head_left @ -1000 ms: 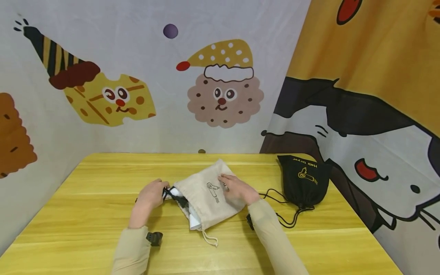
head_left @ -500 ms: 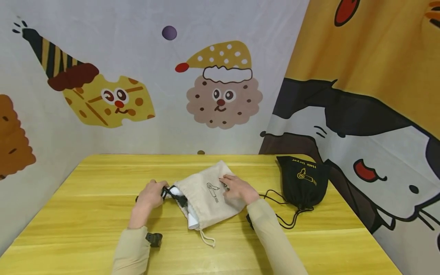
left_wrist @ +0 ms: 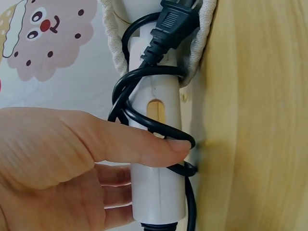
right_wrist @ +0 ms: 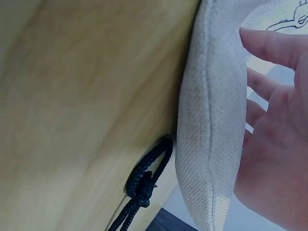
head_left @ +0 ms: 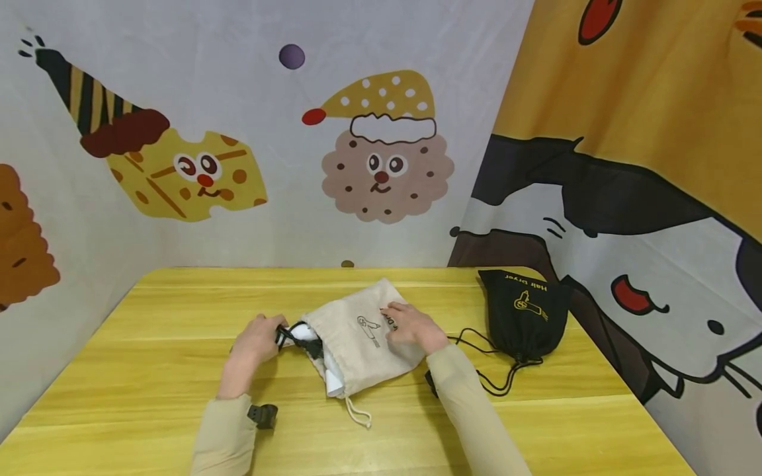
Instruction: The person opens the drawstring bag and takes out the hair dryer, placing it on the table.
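A beige drawstring bag (head_left: 357,350) with a hair dryer drawing lies on the table, its mouth facing left. From that mouth sticks the white handle of a hair dryer (left_wrist: 159,197), wrapped in a black cord with a plug (left_wrist: 171,29). My left hand (head_left: 258,338) grips this handle, the thumb lying across the cord and handle and the fingers behind. Another white part of the dryer shows at the lower edge of the mouth; the remainder is hidden inside. My right hand (head_left: 413,327) rests on the bag's right part with loosely spread fingers (right_wrist: 274,48).
On the right of the table lies a black drawstring bag (head_left: 526,314) marked Hair Dryer, its black cords (head_left: 497,383) trailing left towards my right forearm. The beige bag's cord (head_left: 359,416) hangs toward the front. A cartoon-printed cloth (head_left: 238,244) stands behind the table.
My left hand has shifted slightly left with its grip on the handle. The beige bag and my right hand stay nearly where they were.
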`<state>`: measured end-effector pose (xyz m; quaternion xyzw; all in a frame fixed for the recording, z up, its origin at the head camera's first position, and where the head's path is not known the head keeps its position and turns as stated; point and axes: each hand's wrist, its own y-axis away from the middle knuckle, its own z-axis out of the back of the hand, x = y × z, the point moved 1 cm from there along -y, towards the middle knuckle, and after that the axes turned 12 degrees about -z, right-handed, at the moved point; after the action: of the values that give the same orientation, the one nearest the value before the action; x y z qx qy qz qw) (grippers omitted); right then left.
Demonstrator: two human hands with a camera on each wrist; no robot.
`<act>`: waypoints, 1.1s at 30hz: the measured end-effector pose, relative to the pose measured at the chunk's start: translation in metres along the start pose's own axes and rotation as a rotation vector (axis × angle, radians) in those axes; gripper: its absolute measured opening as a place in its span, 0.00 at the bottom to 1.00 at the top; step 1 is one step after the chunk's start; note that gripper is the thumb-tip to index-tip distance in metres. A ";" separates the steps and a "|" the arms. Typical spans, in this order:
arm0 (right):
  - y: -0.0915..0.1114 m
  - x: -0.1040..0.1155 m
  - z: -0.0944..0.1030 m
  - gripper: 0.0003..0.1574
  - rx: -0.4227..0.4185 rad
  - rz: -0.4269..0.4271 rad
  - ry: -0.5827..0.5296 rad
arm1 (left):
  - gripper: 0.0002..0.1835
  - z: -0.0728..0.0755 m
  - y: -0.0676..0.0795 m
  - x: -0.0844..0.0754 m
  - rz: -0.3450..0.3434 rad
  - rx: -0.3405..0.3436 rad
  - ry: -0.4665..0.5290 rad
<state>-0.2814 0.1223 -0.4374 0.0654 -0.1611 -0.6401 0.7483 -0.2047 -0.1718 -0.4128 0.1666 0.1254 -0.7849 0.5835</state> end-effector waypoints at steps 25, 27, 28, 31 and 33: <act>0.004 0.000 0.002 0.39 -0.003 -0.017 0.006 | 0.29 0.025 0.020 -0.011 0.109 0.252 0.052; 0.005 0.000 0.002 0.40 -0.003 -0.014 0.004 | 0.29 0.025 0.021 -0.011 0.108 0.249 0.056; 0.005 0.000 0.002 0.40 -0.001 -0.013 0.005 | 0.29 0.024 0.021 -0.011 0.105 0.246 0.056; 0.005 0.000 0.003 0.40 0.001 -0.007 0.007 | 0.28 0.024 0.020 -0.011 0.107 0.227 0.049; 0.005 0.001 0.003 0.40 0.003 -0.002 0.006 | 0.28 0.024 0.020 -0.011 0.106 0.214 0.038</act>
<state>-0.2774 0.1230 -0.4326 0.0686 -0.1601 -0.6404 0.7480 -0.1852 -0.1776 -0.3870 0.2494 0.0428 -0.7584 0.6006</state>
